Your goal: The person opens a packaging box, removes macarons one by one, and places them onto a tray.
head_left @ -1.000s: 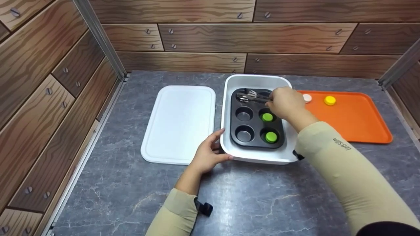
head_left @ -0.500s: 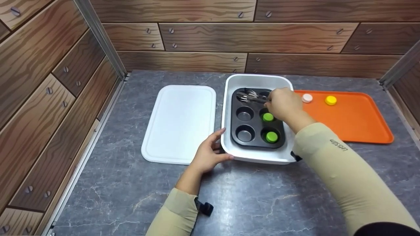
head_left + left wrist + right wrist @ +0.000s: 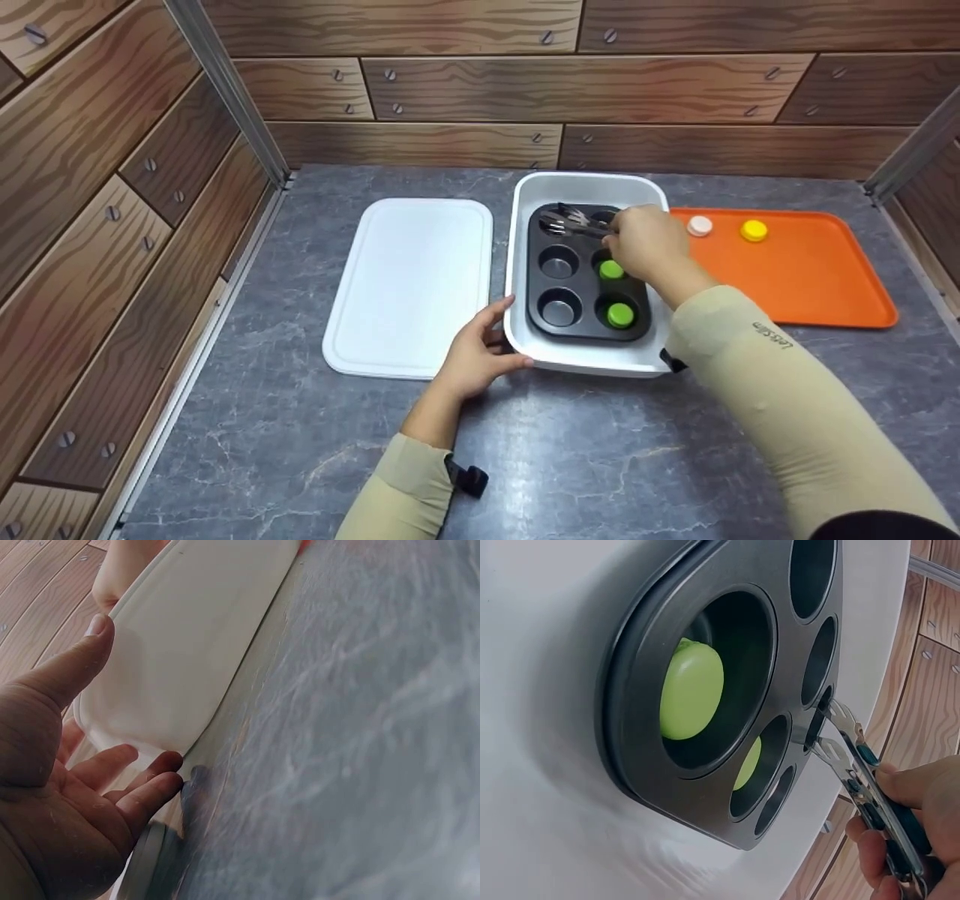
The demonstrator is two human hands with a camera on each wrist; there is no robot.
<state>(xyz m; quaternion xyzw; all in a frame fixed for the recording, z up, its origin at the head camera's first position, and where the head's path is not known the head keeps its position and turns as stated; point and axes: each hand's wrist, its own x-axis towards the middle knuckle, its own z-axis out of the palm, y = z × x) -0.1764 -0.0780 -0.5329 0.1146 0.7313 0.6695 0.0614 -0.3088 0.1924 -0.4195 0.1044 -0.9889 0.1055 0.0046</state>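
Note:
A dark muffin pan (image 3: pixel 586 282) with six-cup style rows sits inside a white basin (image 3: pixel 600 366). Green macaron-like rounds lie in its two nearer right cups, one of them the near green round (image 3: pixel 692 690) and the other the middle green round (image 3: pixel 611 270). Metal tongs (image 3: pixel 579 223) are held by my right hand (image 3: pixel 649 236), their forked tips apart over the far left cup. Nothing shows between those tips in the right wrist view. At the basin's near left corner, my left hand (image 3: pixel 478 354) touches the outer wall with thumb and fingers spread.
Right of the basin is an orange tray (image 3: pixel 817 281) bearing a pale round piece (image 3: pixel 700 226) and a yellow round piece (image 3: pixel 754 230). A white rectangular board or lid (image 3: pixel 412 285) lies to the left. Wood-patterned walls (image 3: pixel 465 86) enclose the grey marbled tabletop (image 3: pixel 247 420).
My right hand and forearm have shifted slightly left, while the tongs' tips stay over the far left cup. My left hand keeps its place at the basin's corner.

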